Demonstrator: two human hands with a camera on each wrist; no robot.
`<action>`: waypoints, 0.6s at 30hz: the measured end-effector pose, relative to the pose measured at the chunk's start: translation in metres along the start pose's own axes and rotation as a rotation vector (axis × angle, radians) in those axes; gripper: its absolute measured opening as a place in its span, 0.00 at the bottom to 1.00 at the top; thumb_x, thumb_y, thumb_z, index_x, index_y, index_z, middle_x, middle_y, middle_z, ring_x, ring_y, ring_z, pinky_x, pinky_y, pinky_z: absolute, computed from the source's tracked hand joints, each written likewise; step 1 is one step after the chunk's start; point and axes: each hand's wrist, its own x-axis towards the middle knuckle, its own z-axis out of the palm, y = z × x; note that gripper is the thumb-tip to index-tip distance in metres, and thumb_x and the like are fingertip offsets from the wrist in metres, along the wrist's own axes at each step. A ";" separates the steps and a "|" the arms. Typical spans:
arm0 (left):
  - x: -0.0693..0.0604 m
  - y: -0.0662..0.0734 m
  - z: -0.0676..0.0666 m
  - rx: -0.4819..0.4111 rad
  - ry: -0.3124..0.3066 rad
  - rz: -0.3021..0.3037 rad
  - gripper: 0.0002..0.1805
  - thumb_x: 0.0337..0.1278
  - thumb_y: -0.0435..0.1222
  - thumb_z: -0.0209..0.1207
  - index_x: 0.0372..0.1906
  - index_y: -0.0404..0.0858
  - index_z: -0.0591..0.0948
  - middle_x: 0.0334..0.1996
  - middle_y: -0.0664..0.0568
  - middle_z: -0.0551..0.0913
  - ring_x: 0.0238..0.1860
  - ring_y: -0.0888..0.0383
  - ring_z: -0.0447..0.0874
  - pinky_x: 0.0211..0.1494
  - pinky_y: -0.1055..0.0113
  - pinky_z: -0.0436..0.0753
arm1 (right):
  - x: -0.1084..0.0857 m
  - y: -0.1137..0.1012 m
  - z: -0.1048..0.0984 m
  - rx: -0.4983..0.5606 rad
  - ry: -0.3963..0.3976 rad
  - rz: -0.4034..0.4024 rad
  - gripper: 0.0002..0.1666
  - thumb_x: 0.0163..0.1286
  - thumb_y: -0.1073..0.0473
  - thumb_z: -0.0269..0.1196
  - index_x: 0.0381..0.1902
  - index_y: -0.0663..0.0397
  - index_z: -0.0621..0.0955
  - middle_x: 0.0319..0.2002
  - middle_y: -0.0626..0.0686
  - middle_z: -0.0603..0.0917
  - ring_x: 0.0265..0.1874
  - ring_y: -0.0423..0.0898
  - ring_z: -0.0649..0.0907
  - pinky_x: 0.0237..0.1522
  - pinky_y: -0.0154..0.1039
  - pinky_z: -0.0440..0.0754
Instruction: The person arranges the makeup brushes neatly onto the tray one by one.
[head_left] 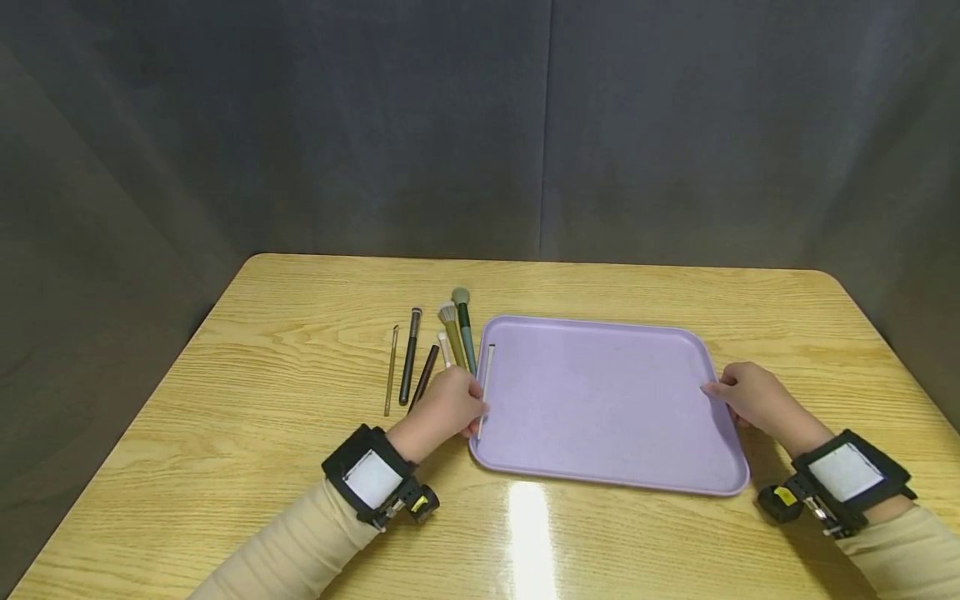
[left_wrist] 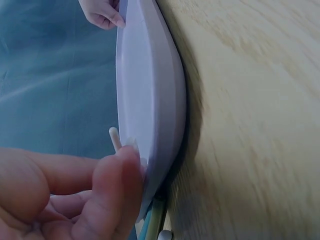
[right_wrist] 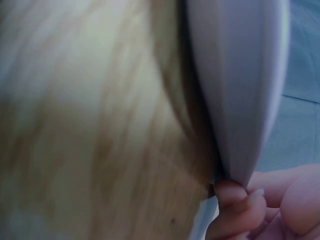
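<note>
A thin white makeup brush (head_left: 489,367) with a small dark tip runs along the left side of a lilac tray (head_left: 600,400). My left hand (head_left: 450,404) pinches this brush by the tray's left rim; in the left wrist view its pale round end (left_wrist: 114,136) sticks out past the fingertips. Whether those fingers also touch the rim is hard to tell. On the opposite side my right hand (head_left: 757,398) grips the tray's right rim, thumb above and fingers (right_wrist: 237,215) curled at the underside.
Left of the tray lie several makeup brushes: a thin gold one (head_left: 391,371), a black one (head_left: 408,357), a dark brown one (head_left: 425,375), a fan-shaped one (head_left: 452,329) and a teal-handled one (head_left: 464,321). They rest on a wooden table (head_left: 300,350) before a dark curtain (head_left: 420,125).
</note>
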 end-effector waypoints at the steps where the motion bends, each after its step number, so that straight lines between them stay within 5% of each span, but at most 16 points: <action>1: 0.000 0.000 0.000 0.006 -0.002 0.001 0.04 0.58 0.22 0.60 0.29 0.25 0.78 0.15 0.47 0.76 0.14 0.60 0.74 0.21 0.69 0.81 | 0.000 0.000 0.000 -0.001 0.000 -0.001 0.14 0.74 0.62 0.54 0.30 0.69 0.73 0.21 0.54 0.72 0.21 0.47 0.73 0.22 0.40 0.73; 12: 0.001 0.008 0.004 0.173 -0.003 0.046 0.14 0.56 0.20 0.56 0.17 0.30 0.73 0.12 0.48 0.74 0.11 0.60 0.72 0.17 0.71 0.75 | 0.001 0.001 0.000 0.003 -0.001 -0.007 0.15 0.74 0.62 0.54 0.29 0.68 0.72 0.21 0.54 0.72 0.20 0.47 0.73 0.22 0.40 0.73; 18: 0.004 0.016 0.008 0.327 0.010 0.060 0.06 0.54 0.17 0.53 0.27 0.25 0.77 0.16 0.47 0.72 0.12 0.58 0.70 0.13 0.72 0.70 | 0.001 0.001 0.000 0.004 -0.005 0.006 0.15 0.74 0.62 0.54 0.29 0.68 0.72 0.21 0.54 0.72 0.20 0.47 0.73 0.22 0.40 0.73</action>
